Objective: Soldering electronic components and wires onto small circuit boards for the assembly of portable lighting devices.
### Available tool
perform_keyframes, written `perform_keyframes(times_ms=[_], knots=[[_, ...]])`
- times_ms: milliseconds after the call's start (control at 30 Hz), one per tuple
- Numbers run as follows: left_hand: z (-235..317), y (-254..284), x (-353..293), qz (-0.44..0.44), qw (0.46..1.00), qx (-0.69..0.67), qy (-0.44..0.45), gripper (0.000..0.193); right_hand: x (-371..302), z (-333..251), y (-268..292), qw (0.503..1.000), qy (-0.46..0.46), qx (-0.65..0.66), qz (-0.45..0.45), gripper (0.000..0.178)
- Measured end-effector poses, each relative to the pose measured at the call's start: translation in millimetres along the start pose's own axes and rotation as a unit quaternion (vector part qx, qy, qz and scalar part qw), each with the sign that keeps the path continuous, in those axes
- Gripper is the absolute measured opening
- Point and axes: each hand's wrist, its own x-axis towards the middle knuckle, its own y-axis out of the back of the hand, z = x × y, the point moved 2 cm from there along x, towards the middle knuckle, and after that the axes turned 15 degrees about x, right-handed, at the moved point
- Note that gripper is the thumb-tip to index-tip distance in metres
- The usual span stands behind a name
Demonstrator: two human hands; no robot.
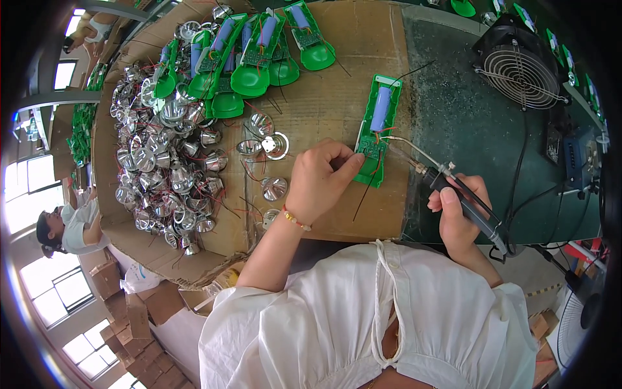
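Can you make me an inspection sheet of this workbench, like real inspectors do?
Surface: brown cardboard sheet on the left, dark green bench top on the right.
Things in work: green housing on the cardboard, holding a blue cylinder cell; soldering tool, tip near its board.
Clutter: silver reflectors heaped in an open cardboard box; more green housings piled nearby.
Hands: left hand has fingertips at the housing, exact pinch unclear; right hand grips the tool.
Cables: black cable across the bench top; thin dark wire by the housing.
Surroundings: wire-guarded fan upper right; another person far left.
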Motion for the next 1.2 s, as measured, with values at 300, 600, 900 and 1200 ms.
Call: perform_keyframes(times_ms=[300,600,900,1200], knots=[[0.9,6.6,1.3,0.083,0.981,-0.168,0.040,0.017,5.5,-3.0,19.0,0.999,0.031,0.003,0.012,0.015],[63.5,9.3,92.8,-0.027,0.972,0.191,-0.135,0.014,19.5,-3.0,55.6,0.993,0.023,-0.038,0.109,0.013],[143.4,-18.7,328.6,0.066,0.944,0.298,-0.128,0.020,22.9,6.2,59.1,0.993,-0.058,-0.040,0.092,0.013],[120.4,18.9,378.8,0.034,0.896,0.417,-0.149,0.025,20.8,13.0,64.7,0.994,-0.030,-0.038,0.096,0.021]])
